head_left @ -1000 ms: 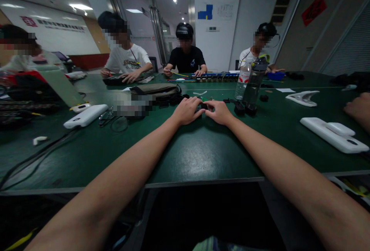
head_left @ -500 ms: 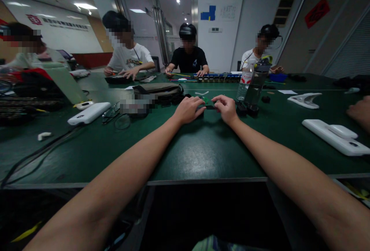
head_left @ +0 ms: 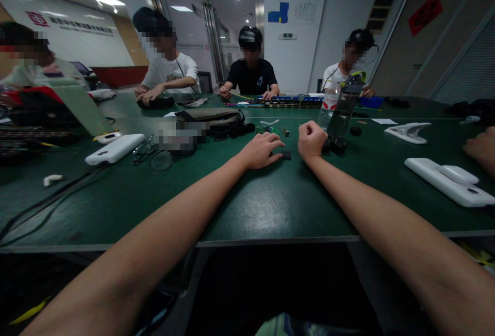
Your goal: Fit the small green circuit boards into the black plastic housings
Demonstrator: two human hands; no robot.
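Observation:
My left hand (head_left: 265, 150) lies low over the table with its fingers stretched forward and thumb apart. A small flat black piece (head_left: 286, 155) sits at its thumb tip; whether they touch I cannot tell. Beyond those fingers are small green circuit boards (head_left: 274, 130) and a little part with a brassy tint (head_left: 286, 131). My right hand (head_left: 311, 140) is curled closed to the right, its back towards me, so anything inside it is hidden. Right behind it stand a clear plastic bottle (head_left: 329, 106) and a dark drinking bottle (head_left: 345, 111).
A grey-brown bag (head_left: 211, 117) lies beyond my left hand. White devices rest at left (head_left: 115, 149) and right (head_left: 448, 181), with a black cable (head_left: 50, 202) at left. Several people sit around the green table (head_left: 255, 212); another person's hand (head_left: 481, 147) shows at the right edge.
My hands were close together over the small parts. The right hand has moved right and curled up, and the left has shifted slightly right and nearer. The black piece now shows on the table.

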